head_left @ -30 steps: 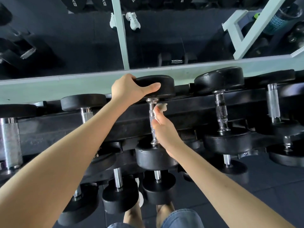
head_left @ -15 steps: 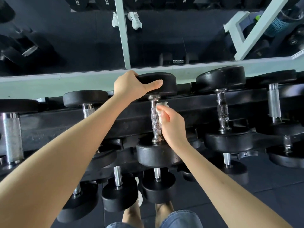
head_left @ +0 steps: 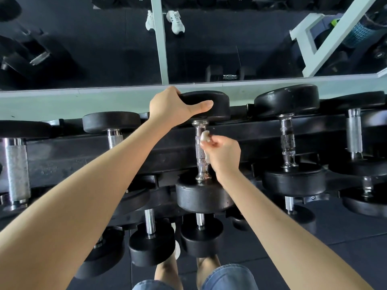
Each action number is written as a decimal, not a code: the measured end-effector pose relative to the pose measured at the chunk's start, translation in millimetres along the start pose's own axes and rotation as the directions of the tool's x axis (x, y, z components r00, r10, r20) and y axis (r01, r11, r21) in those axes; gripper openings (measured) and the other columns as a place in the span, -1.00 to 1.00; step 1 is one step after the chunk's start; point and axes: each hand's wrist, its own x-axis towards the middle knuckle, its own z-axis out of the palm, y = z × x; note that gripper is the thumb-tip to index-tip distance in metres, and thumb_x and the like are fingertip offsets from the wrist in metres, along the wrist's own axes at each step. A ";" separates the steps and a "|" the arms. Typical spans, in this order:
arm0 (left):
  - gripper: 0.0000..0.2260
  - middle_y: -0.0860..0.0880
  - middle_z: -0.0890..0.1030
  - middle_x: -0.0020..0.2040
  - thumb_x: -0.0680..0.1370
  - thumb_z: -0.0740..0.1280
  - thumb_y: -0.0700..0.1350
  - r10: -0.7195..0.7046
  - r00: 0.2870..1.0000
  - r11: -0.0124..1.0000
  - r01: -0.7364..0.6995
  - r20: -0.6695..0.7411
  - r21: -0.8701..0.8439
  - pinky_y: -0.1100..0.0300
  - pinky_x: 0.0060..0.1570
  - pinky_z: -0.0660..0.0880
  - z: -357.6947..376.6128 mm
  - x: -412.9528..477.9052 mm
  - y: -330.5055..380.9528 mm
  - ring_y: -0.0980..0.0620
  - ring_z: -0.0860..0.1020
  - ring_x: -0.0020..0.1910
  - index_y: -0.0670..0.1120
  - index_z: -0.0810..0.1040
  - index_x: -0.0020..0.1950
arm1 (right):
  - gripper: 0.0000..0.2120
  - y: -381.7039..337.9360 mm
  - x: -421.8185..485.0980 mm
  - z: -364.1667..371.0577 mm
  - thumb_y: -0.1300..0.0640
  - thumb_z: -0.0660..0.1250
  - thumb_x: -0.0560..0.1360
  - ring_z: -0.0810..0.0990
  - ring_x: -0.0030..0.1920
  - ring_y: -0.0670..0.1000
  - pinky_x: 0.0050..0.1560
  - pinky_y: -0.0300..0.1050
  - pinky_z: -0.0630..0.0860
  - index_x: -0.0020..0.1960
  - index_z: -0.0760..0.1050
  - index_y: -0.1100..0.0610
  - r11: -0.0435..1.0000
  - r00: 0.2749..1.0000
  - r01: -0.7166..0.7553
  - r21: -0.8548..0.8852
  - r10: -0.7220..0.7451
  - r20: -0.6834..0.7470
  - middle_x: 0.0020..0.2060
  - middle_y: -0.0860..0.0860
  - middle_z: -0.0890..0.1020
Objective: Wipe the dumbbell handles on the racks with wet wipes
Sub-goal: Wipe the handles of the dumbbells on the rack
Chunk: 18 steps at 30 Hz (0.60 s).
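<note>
Right hand [head_left: 225,155] further right beside front-to-back handle [head_left: 200,152]

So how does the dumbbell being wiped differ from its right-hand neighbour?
The wiped dumbbell has the left hand gripping its far head and the right hand holding a wet wipe at its handle; the neighbour dumbbell is untouched. The wiped one's handle is bright silver; the neighbour's has a darker knurled middle. Both have black round heads.
</note>
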 end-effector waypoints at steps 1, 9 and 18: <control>-0.44 -0.02 0.54 -0.14 0.28 0.35 0.43 -0.004 1.000 1.000 0.004 -0.001 0.000 0.04 -0.09 0.53 0.3 -0.4 0.6 -0.01 0.50 -0.18 -0.03 0.39 -0.10 | -0.67 -7.0 7.6 -0.9 0.17 0.45 0.41 0.36 -0.49 -0.04 -0.28 -0.12 0.39 -0.47 0.45 0.13 0.996 0.998 -0.067 0.065 0.066 0.021 -0.63 -0.08 0.42; -0.46 0.05 0.43 -0.26 0.29 0.32 0.45 0.003 1.000 0.999 -0.003 -0.007 0.050 0.05 -0.07 0.51 1.1 -0.7 1.4 0.00 0.45 -0.19 0.05 0.15 -0.31 | -0.90 2.3 3.8 -29.4 0.20 0.42 0.47 0.61 -0.18 0.01 -0.16 -0.19 0.63 -0.09 0.55 0.22 0.862 0.817 -0.468 0.196 0.336 0.469 -0.15 0.13 0.63; -0.49 0.08 0.39 -0.29 0.30 0.31 0.44 -0.028 1.000 0.999 0.028 -0.003 0.043 0.05 -0.06 0.51 0.6 -6.3 4.8 0.01 0.45 -0.19 0.03 0.25 -0.25 | -0.82 -15.0 21.8 -24.1 0.37 0.46 0.37 0.60 -0.31 0.06 -0.04 0.01 0.59 -0.31 0.47 0.33 0.952 0.914 -0.249 0.177 0.171 0.367 -0.30 0.26 0.56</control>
